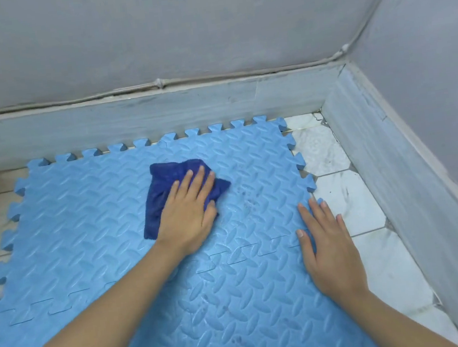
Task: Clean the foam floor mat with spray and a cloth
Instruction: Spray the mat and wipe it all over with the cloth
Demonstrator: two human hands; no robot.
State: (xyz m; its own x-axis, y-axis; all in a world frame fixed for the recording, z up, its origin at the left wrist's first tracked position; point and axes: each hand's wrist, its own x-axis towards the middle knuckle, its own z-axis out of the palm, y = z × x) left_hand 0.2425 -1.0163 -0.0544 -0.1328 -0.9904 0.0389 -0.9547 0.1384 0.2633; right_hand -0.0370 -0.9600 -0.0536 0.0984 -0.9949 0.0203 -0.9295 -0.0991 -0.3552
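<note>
Hands first: the left hand [187,215] lies flat on the dark blue cloth [167,191], fingers straight and spread a little, thumb tucked against the cloth's near right edge, pressing it down onto the foam floor mat [90,217]. The right hand [327,247] rests open and flat on the mat's right border, fingers straight and close together, fingertips just reaching the toothed edge beside the white floor tiles [347,197].

The mat, the largest thing in view, is made of interlocking blue tiles on the floor in a corner, its far edge touching the grey skirting [158,115]. Its long axis seems to run from the person toward the wall, though the near end is out of view. A seam [231,255] crosses it left to right between the two hands.

The cloth is bunched, lying on the far tile left of centre, its long axis running from near left to far right.

Risks, as I judge them: a hard sideways wipe could drag the light mat or open the seam if the right hand lifts. The faint dark specks [249,196] just right of the cloth could be smeared or missed. No spray bottle is in view.
</note>
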